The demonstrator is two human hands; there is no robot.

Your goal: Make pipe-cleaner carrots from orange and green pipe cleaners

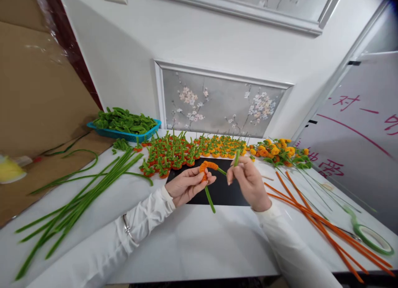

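Between my hands is an orange pipe-cleaner coil [210, 165], bent in an arc, with a green pipe cleaner [210, 200] running through it. My left hand [190, 183] pinches the coil's left end between thumb and fingers. One green end hangs below that hand. At the coil's right side the green stem reaches my right hand [248, 181], whose fingers are closed on it; a green tip stands up above the thumb. Both hands are over a black mat [199, 198]. Behind them stand rows of small orange pieces with green tops [169, 155].
Green pipe cleaners [83, 201] lie at left, below a blue tray [124, 134] of green leaf pieces. Orange pipe cleaners [323, 221] and green tape [373, 239] lie at right. Yellow-orange flowers [280, 151] sit at the back right. A whiteboard [351, 126] stands at the right edge.
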